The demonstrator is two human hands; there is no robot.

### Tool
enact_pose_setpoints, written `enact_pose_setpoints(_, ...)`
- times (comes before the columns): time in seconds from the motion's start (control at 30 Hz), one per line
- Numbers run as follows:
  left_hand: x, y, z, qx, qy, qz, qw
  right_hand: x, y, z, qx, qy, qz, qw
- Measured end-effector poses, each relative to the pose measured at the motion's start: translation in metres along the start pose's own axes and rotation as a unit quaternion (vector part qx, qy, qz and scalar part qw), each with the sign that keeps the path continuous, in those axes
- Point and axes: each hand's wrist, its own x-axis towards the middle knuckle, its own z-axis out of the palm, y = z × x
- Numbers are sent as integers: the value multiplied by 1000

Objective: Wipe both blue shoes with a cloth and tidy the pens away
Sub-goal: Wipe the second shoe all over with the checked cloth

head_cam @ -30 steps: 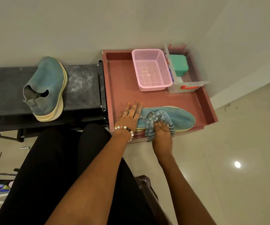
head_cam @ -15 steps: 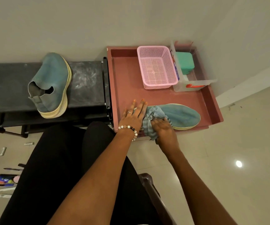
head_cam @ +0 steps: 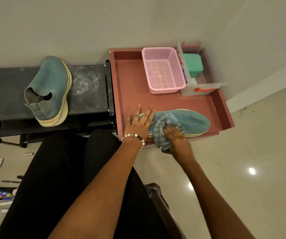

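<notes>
One blue shoe lies on its side in the dark red tray, toe pointing right. My left hand presses flat on its heel end with straight fingers. My right hand grips a bunched blue striped cloth against the shoe's middle and near edge. The second blue shoe stands on the black bench to the left. Several pens lie scattered on the floor at the lower left.
An empty pink mesh basket and a clear plastic box holding a teal case sit at the tray's back. A wall corner is right behind the tray. My black-clad legs and a dark chair arm fill the foreground.
My right hand has slid the cloth back to the right along the shoe after a stroke toward the heel. My left hand stays pressed on the heel end.
</notes>
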Motion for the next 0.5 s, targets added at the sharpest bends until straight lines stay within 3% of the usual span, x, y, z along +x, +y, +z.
enact_pose_setpoints(0.17,0,0,1,15,10,2,1000,-24,60,-19,1,24,144,989)
enact_pose_setpoints(0.33,0,5,5,9,23,-6,1000,7,-15,1,4,79,289,954)
enact_pose_setpoints(0.5,1,5,5,3,18,-10,1000,22,-63,24,25,41,239,970)
